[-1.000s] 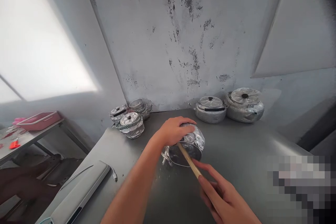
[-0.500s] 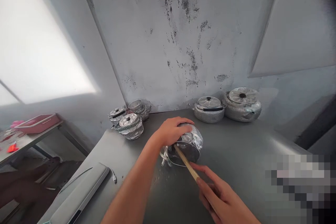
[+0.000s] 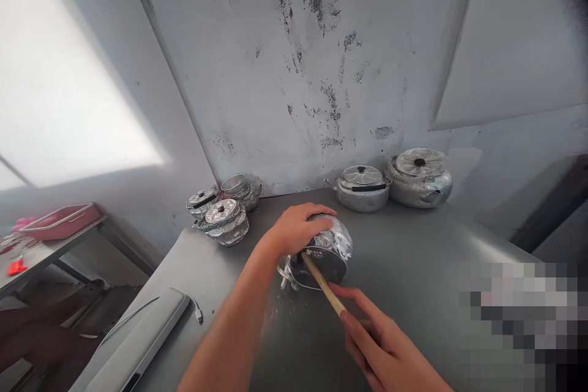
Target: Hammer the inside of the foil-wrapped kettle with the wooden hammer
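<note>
A dented, shiny aluminium pot [image 3: 340, 240] lies tipped on the table, its round mouth facing me. My left hand [image 3: 305, 225] is closed over the upper left of its body, fingers curved across the metal. In my right hand [image 3: 374, 340] is a wooden-handled tool [image 3: 325, 288], gripped near its rear end with the index finger stretched along it. The handle runs into the pot's mouth. Its dark far end rests near the inner left wall, mostly in shadow, so I cannot tell its shape. Small metal fittings [image 3: 285, 280] stick out at the pot's left.
On the grey table [image 3: 413, 269], several small dented pots [image 3: 227, 223] stand back left. A lidded pot [image 3: 362, 190] and a larger kettle [image 3: 420, 180] stand back right by the stained wall. A long grey case [image 3: 142, 343] and cable [image 3: 198, 315] lie front left. A pink basket [image 3: 64, 223] sits on a side table.
The whole view has shifted slightly. Both hands keep their hold, and the tool's end stays inside the pot at the left wall.
</note>
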`<state>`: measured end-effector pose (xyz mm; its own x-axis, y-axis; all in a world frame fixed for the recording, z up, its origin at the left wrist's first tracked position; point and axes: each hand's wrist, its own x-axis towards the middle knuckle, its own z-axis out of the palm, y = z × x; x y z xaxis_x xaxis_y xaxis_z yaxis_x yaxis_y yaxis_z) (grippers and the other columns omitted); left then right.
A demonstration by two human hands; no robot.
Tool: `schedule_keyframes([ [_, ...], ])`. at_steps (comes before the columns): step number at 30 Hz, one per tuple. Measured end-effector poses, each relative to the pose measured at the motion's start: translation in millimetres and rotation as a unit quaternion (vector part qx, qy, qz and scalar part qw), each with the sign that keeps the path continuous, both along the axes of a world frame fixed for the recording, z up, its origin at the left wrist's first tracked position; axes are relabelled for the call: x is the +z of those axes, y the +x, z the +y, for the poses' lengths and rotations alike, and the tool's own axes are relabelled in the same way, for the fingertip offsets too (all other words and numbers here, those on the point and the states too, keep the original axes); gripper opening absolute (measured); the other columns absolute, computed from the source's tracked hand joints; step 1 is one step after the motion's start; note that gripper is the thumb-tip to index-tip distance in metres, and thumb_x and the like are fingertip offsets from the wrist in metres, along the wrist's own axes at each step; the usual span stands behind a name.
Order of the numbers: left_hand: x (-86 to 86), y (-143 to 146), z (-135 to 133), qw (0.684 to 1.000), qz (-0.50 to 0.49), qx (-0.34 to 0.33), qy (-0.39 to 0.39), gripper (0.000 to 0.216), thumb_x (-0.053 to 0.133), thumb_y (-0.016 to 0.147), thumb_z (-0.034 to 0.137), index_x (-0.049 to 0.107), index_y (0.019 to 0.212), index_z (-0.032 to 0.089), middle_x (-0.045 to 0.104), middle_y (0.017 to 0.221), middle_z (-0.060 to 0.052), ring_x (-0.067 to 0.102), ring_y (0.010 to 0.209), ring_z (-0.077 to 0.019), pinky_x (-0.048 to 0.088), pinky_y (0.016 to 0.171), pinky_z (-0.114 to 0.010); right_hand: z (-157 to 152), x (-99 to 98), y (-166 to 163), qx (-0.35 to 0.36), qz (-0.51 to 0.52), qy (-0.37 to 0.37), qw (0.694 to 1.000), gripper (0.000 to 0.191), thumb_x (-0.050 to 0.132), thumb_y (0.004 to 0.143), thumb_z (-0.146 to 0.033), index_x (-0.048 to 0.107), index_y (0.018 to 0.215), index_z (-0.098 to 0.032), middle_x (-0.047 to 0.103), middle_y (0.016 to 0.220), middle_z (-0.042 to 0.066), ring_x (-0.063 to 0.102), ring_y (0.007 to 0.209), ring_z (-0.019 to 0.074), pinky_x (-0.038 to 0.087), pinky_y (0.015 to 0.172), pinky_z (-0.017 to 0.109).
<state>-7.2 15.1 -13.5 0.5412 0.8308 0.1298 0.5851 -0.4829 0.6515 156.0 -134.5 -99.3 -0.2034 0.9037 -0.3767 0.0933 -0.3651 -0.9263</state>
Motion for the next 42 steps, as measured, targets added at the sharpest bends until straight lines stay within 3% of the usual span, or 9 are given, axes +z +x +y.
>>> schedule_keyframes([
  [7,-0.1,0.3,-1.1,1.000,0.001,-0.006,0.007,0.037,0.054,0.094,0.040,0.073,0.124,0.030,0.068,0.134,0.002,0.060,0.124,-0.0248,0.043,0.112,-0.034,0.2,1.5,-0.5,-0.017,0.016,0.036,0.999,0.071,0.048,0.090,-0.071,0.046,0.147,-0.028,0.049,0.067,-0.007,0.031,0.039,0.0055,0.022,0.031,0.016],
  [20,0.9,-2.5,-1.4,1.000,-0.001,-0.014,0.000,0.037,0.055,0.095,0.041,0.072,0.126,0.031,0.066,0.136,0.001,0.058,0.126,-0.0262,0.042,0.112,-0.036,-0.2,-3.8,0.6,0.027,0.007,0.014,1.000,0.069,0.044,0.092,-0.071,0.043,0.148,-0.029,0.046,0.065,-0.009,0.028,0.035,0.0045,0.018,0.030,0.017],
  [28,3.5,0.3,-4.2,1.000,-0.001,-0.016,0.002,0.037,0.055,0.093,0.038,0.072,0.125,0.030,0.068,0.134,0.001,0.060,0.124,-0.0251,0.042,0.112,-0.035,2.1,-1.0,5.7,-0.010,0.016,0.083,0.996,0.064,0.054,0.089,-0.068,0.055,0.140,-0.028,0.054,0.068,-0.003,0.053,0.059,0.0143,0.043,0.048,0.021],
  [37,3.1,1.2,-4.0,1.000,0.006,-0.022,0.010,0.037,0.055,0.094,0.038,0.072,0.125,0.030,0.068,0.133,0.001,0.060,0.124,-0.0246,0.042,0.113,-0.034,3.6,-1.3,4.8,0.019,0.037,0.059,0.997,0.064,0.053,0.087,-0.070,0.057,0.135,-0.028,0.046,0.062,-0.007,0.046,0.050,0.0127,0.039,0.047,0.024],
  [42,4.7,0.8,-5.4,1.000,0.003,-0.025,0.006,0.037,0.054,0.094,0.038,0.072,0.125,0.030,0.068,0.133,0.001,0.060,0.123,-0.0246,0.042,0.113,-0.035,0.5,5.4,5.4,0.009,0.011,0.060,0.998,0.064,0.046,0.089,-0.071,0.054,0.137,-0.030,0.049,0.065,-0.006,0.044,0.048,0.0122,0.039,0.047,0.025],
])
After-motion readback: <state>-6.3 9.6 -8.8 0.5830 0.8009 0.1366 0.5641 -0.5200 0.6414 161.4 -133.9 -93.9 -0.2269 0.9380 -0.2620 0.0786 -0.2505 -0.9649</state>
